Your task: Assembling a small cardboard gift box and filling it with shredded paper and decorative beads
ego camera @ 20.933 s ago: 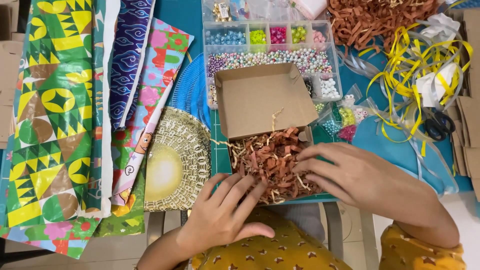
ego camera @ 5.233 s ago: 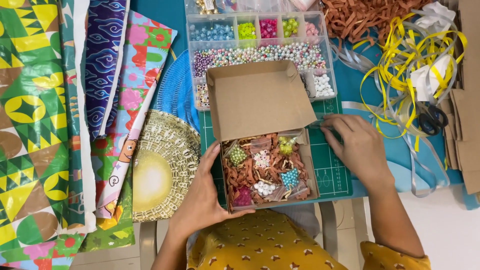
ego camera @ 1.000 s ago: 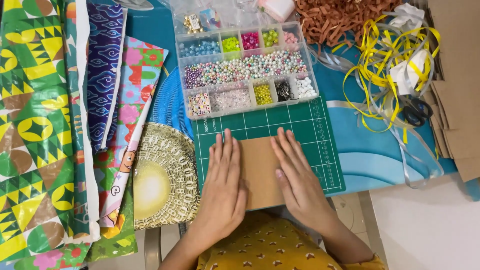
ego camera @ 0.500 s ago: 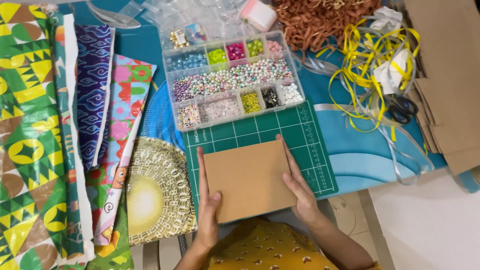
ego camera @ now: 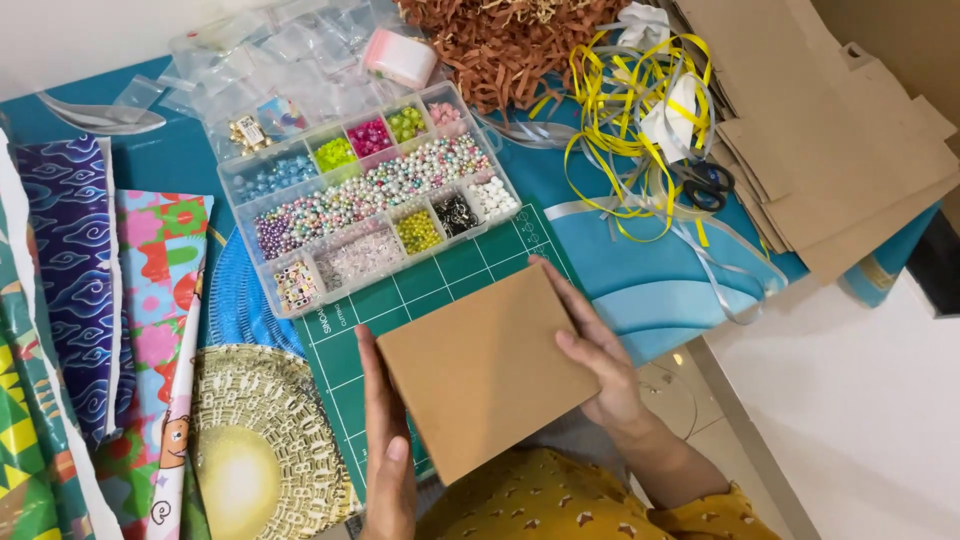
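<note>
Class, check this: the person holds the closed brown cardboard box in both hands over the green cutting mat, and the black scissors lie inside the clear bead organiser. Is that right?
Not quite. The head view shows the black scissors among the yellow and silver ribbons, right of the clear bead organiser, not inside it. The rest holds: the left hand and right hand hold the closed brown cardboard box over the green cutting mat.

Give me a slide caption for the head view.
Both hands, left and right, hold a closed brown box above a green cutting mat.

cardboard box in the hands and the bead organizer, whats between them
In the head view, only a bare strip of green cutting mat lies between the closed cardboard box and the clear bead organizer.
</note>
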